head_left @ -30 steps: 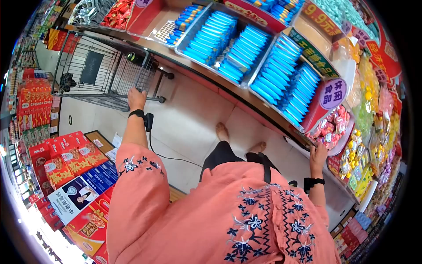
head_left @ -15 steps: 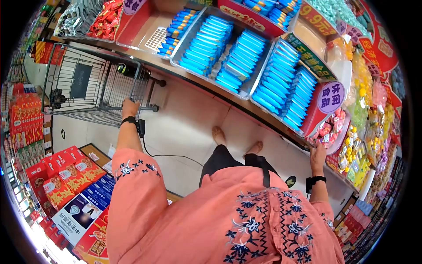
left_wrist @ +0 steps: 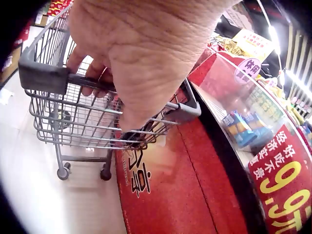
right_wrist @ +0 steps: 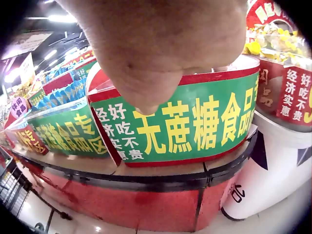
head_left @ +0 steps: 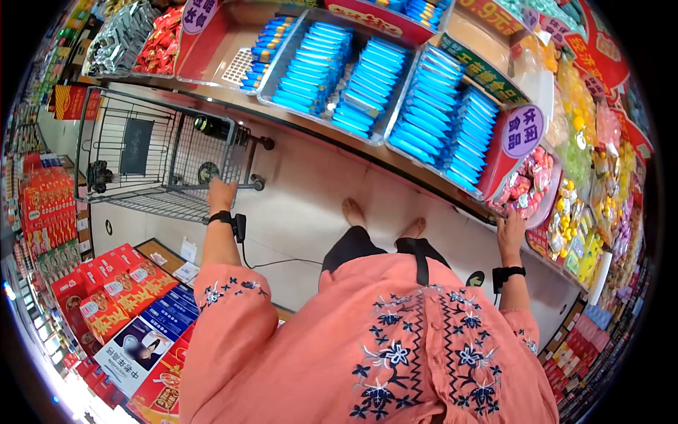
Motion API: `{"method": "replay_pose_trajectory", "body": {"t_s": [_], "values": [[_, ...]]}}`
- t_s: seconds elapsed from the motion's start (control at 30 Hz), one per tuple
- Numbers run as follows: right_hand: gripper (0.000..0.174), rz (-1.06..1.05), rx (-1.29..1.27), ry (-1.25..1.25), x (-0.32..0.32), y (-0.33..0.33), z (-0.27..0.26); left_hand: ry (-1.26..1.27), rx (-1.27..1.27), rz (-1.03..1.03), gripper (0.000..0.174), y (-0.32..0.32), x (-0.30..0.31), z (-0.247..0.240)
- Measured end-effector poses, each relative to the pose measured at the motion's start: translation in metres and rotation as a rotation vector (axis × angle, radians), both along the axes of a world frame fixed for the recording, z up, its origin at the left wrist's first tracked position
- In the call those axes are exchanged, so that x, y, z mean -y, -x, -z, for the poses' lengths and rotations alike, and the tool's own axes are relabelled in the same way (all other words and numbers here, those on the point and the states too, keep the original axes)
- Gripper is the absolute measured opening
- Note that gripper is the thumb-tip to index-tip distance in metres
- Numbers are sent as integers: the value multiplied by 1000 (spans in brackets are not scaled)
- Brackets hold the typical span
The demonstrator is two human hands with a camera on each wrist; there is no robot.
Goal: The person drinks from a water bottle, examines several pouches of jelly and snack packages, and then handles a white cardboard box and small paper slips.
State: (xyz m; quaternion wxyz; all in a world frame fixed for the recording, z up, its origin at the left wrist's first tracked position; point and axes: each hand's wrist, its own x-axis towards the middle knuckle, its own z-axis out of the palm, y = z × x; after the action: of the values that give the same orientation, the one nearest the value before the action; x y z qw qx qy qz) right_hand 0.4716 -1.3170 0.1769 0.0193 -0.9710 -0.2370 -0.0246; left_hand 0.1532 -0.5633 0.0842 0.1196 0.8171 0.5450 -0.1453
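Note:
My left hand [head_left: 222, 194] holds the near end of a grey wire shopping cart [head_left: 135, 146] at the left. In the left wrist view its fingers curl round the cart's top bar [left_wrist: 44, 78]. At the right, my right hand [head_left: 510, 233] is at the front rim of a bin of pink and red wrapped sweets [head_left: 530, 180]. Seen from the right wrist, the thumb comes down in front of a green sign panel [right_wrist: 200, 122] with yellow characters. The other fingers are hidden there, and I cannot tell whether they grip anything.
Trays of blue packets [head_left: 434, 109] line the display counter ahead. Stacked red boxes [head_left: 113, 293] stand at the lower left. Beyond my right hand are bagged yellow sweets [head_left: 565, 219]. A white rounded container [right_wrist: 273, 165] stands beside the counter's corner. My feet are on the pale floor [head_left: 304, 184].
The cart has come slightly nearer my body, with my left hand staying on it. My right hand remains at the sweets bin's rim. The head view has shifted a little.

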Motion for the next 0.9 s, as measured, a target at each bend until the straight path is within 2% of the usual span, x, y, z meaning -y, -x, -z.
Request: {"method": "replay_pose_trajectory", "body": {"t_s": [0.07,0.17,0.33,0.43,0.47,0.57,0.77,0.9], "values": [[27,9,14,17,0,1,1,18,3,12,59,0,18,-6],[29,36,-11,17,0,1,1,-15,74,87,59,14,37,14],[33,105,-53,81,-3,2,-2,98,41,65,55,10,83,2],[32,80,-13,83,-2,3,-2,68,115,162,52,14,97,19],[32,78,-8,66,-2,3,-1,22,200,205,46,13,107,24],[30,60,-9,35,1,3,-2,100,266,245,36,2,128,44],[29,10,-43,-15,3,2,-9,124,122,204,23,-22,202,9],[25,-52,-32,-115,7,3,-15,163,158,188,22,-27,244,2]]}}
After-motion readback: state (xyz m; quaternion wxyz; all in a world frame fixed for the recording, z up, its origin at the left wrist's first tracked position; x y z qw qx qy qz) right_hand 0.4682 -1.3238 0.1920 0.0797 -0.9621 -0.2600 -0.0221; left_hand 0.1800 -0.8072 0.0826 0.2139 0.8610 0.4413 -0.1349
